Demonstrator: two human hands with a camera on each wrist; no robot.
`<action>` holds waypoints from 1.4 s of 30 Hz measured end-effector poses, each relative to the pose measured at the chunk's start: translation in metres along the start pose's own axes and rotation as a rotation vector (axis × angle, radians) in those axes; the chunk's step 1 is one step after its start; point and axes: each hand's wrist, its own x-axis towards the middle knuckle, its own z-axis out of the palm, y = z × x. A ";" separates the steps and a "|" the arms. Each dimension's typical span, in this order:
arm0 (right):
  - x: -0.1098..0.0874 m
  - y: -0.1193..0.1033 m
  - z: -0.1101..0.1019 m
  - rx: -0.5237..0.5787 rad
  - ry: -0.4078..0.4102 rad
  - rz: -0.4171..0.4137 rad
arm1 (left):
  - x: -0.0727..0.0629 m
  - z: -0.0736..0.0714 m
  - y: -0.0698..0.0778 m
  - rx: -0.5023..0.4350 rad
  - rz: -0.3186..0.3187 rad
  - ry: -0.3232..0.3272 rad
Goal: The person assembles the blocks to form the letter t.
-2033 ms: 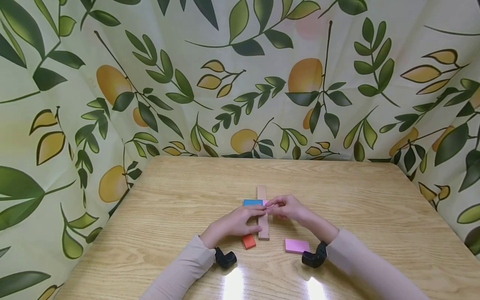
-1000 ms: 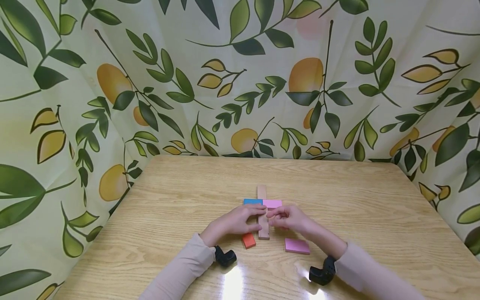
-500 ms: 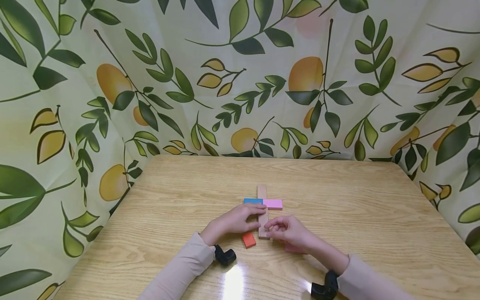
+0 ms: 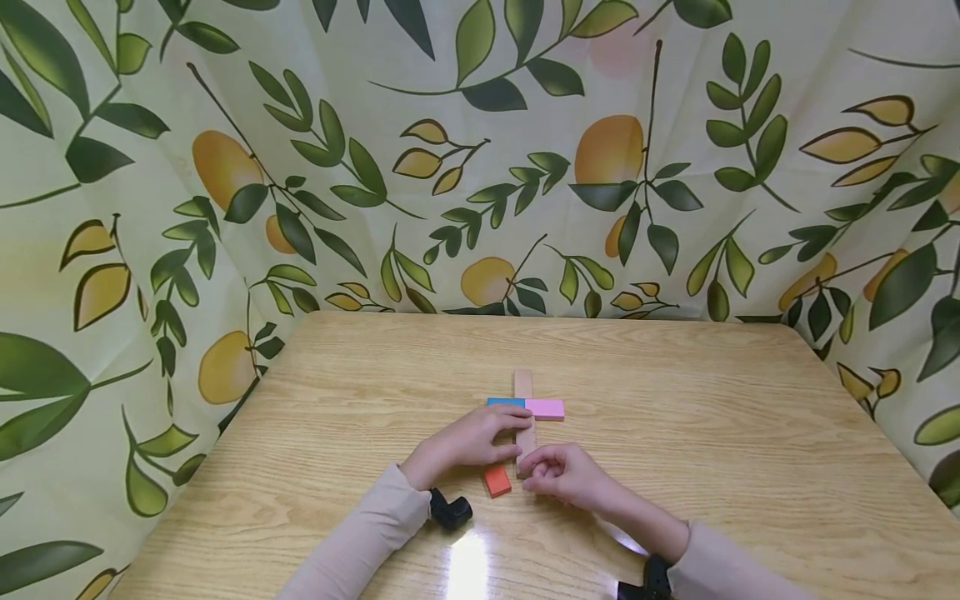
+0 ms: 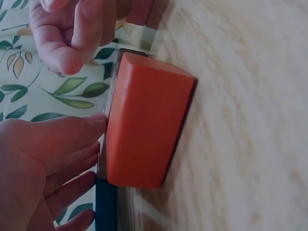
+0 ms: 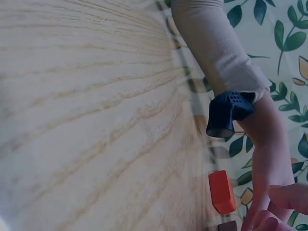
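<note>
My left hand [image 4: 468, 437] lies over a row of flat blocks in the head view, its fairly straight fingers and thumb touching the near wooden block [image 4: 528, 435]. A far wooden block [image 4: 522, 382], a blue block [image 4: 506, 402] and a pink block [image 4: 545, 409] meet it in a cross shape. My right hand [image 4: 573, 479], loosely curled, is at the near end of that wooden block; I see nothing held in it. An orange-red block [image 5: 147, 120] lies just below the left hand. Another pink block [image 5: 140, 12] shows behind the right hand in the left wrist view.
The wooden table [image 4: 375, 375] reaches back to a leaf-and-fruit patterned cloth [image 4: 487, 208]. Black wrist cameras sit on the left wrist [image 4: 452, 512] and the right wrist [image 4: 651, 579]. Light glare [image 4: 467, 567] shows on the near tabletop.
My right hand has left the pink block of the cross and slid toward the near end of the wooden block, covering the loose pink block in the head view. The left hand stays put.
</note>
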 end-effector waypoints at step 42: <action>0.008 0.003 0.019 0.016 -0.014 -0.045 | 0.009 -0.003 -0.010 -0.033 -0.071 -0.045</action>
